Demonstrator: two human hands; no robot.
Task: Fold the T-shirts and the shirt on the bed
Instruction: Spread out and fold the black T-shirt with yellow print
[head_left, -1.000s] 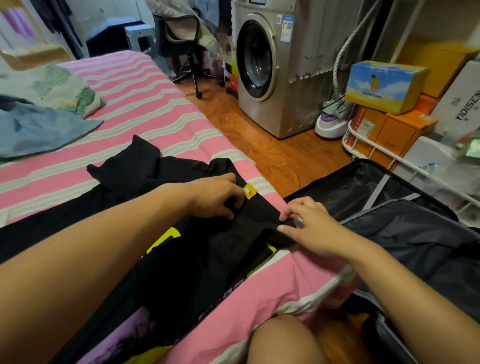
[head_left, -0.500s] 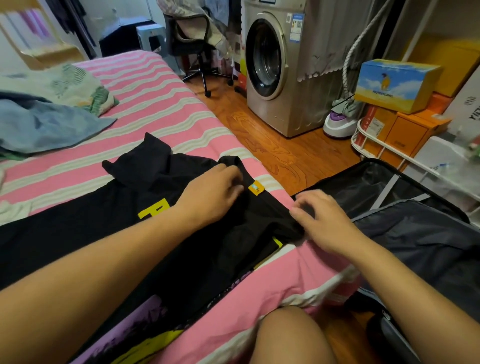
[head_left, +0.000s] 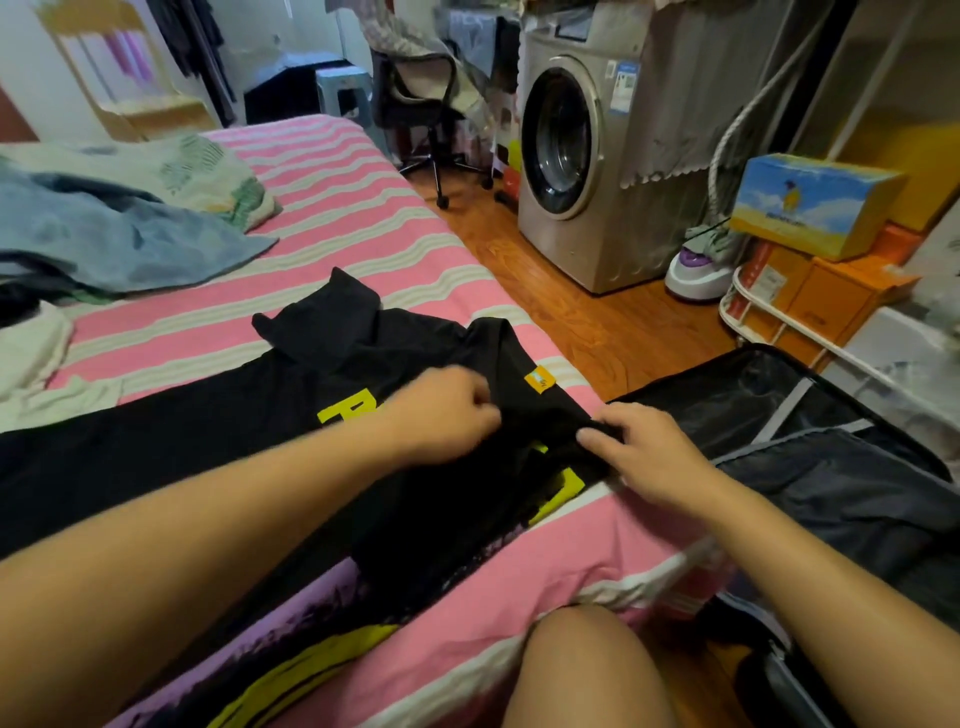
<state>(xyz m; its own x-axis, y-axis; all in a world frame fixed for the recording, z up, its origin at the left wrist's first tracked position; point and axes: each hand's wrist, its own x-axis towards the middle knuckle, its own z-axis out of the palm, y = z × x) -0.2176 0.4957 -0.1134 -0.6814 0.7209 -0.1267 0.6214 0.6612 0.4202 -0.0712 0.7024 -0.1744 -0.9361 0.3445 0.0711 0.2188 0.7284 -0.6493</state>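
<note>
Black T-shirt (head_left: 218, 447) spread flat across the pink striped bed (head_left: 363, 218), collar end toward the bed's edge. Left hand (head_left: 441, 415), fingers curled, pinches the fabric just below the orange neck label (head_left: 540, 381). Right hand (head_left: 644, 452) pinches the sleeve fold beside it. Open suitcase (head_left: 831, 457) lies beyond the bed's edge.

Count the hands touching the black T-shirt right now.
2. The left hand grips the black T-shirt near the yellow lettering; the right hand holds its edge at the bed's side. Fingertips are partly hidden.
</note>
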